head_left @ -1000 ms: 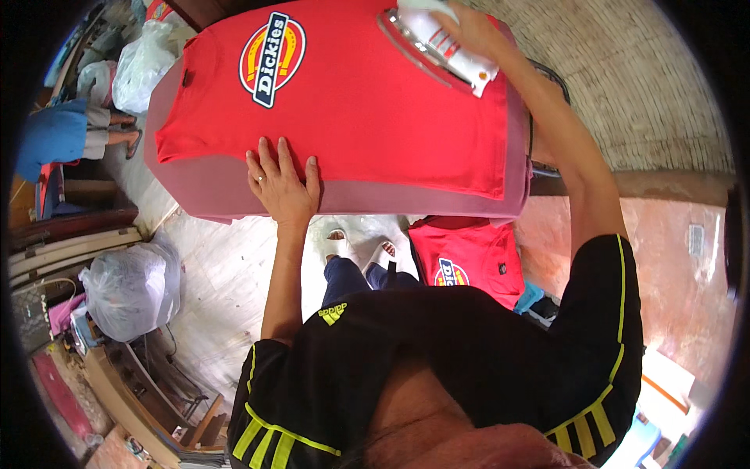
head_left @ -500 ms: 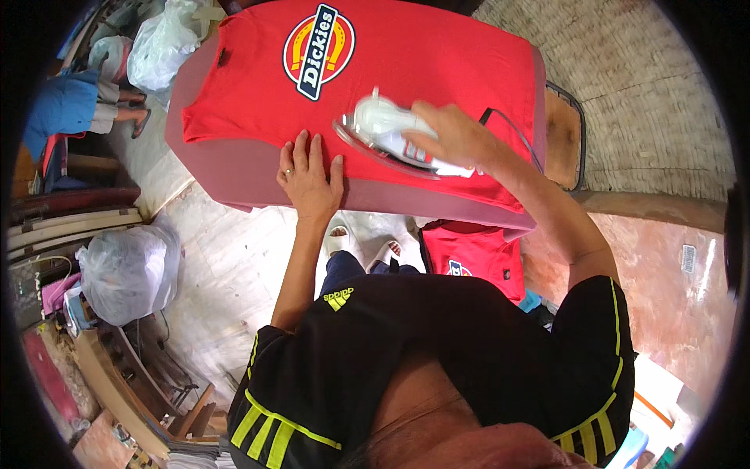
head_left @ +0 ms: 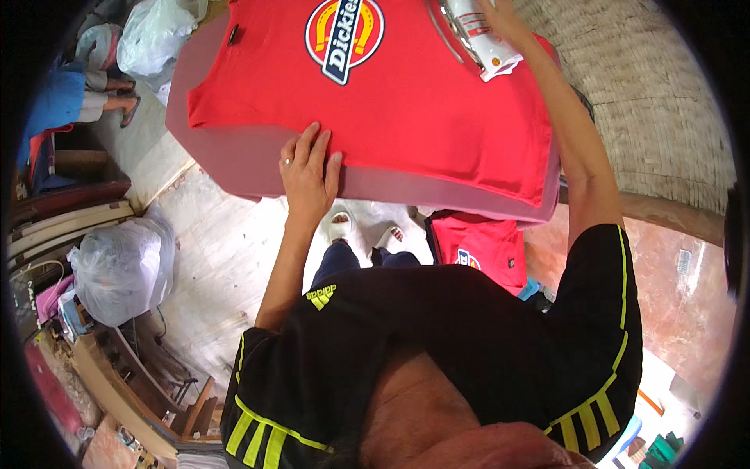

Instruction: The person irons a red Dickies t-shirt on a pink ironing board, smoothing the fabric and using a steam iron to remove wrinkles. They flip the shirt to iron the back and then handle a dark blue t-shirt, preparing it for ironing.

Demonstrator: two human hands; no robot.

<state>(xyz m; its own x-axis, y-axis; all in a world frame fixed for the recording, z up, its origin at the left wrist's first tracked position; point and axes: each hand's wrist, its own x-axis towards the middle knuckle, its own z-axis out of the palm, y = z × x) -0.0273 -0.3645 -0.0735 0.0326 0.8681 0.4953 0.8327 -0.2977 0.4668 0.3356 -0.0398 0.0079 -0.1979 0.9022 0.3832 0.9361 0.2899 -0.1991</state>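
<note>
A red sleeveless shirt (head_left: 437, 125) with a round printed emblem lies spread over a padded board with a mauve cover (head_left: 234, 160). My right hand (head_left: 506, 25) is wrapped round the handle of a white clothes iron (head_left: 475, 37), partly cut off by the picture's top rim. The iron rests over the far right part of the shirt. My left hand (head_left: 309, 173) lies at the board's near edge, fingers stretched out and touching the shirt's lower border. It wears a ring and holds nothing.
Another red shirt (head_left: 484, 248) lies folded below the board's near right side. A stuffed clear plastic bag (head_left: 123, 270) stands on the floor at left, near wooden planks (head_left: 86, 223). Another person in blue (head_left: 58, 109) is at far left, beside a white plastic bag (head_left: 156, 39).
My right hand has carried the iron away from me and to the right across the shirt. The shirt and board appear slightly shifted in view. My left hand stays at the near edge.
</note>
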